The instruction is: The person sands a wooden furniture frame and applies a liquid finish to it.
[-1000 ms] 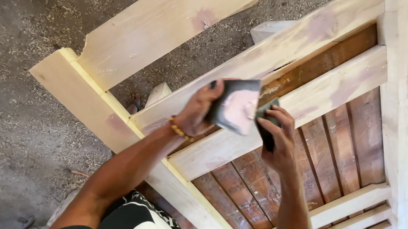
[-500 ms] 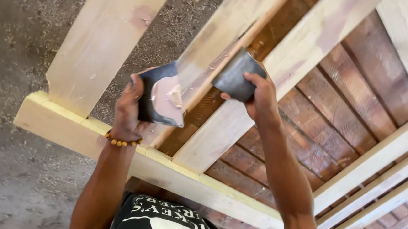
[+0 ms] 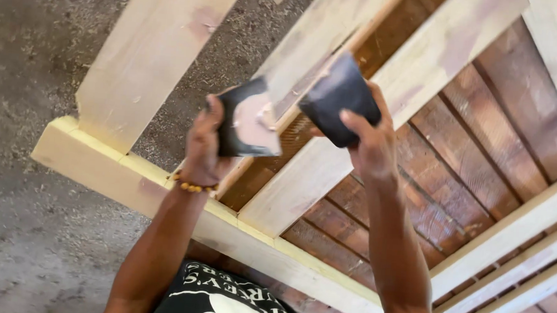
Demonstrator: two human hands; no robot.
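- Nearest, at the bottom edge, a black printed shirt [image 3: 216, 302] is cut off; two bare forearms rise from it.
- One bead bracelet [image 3: 193, 186], amber-coloured, circles the left wrist.
- The left hand [image 3: 204, 146] is clamped around one dark sanding sheet [image 3: 248, 118], its pale worn face turned outward, against the left pale slat [image 3: 313, 35].
- The right hand [image 3: 374, 140] grips a second dark sheet [image 3: 338, 98], fingers curled over its near edge, pressing it on the middle pale slat [image 3: 373, 117]; the fingertips are hidden.
- One pale cross rail [image 3: 126, 178] runs left to right under both arms.
- A third wide pale board [image 3: 162, 44] stands far left, top cut off.
- Reddish-brown planks [image 3: 482, 144], grooved and rough, lie behind on the right.
- Grey gritty ground [image 3: 30, 61] lies on the left.
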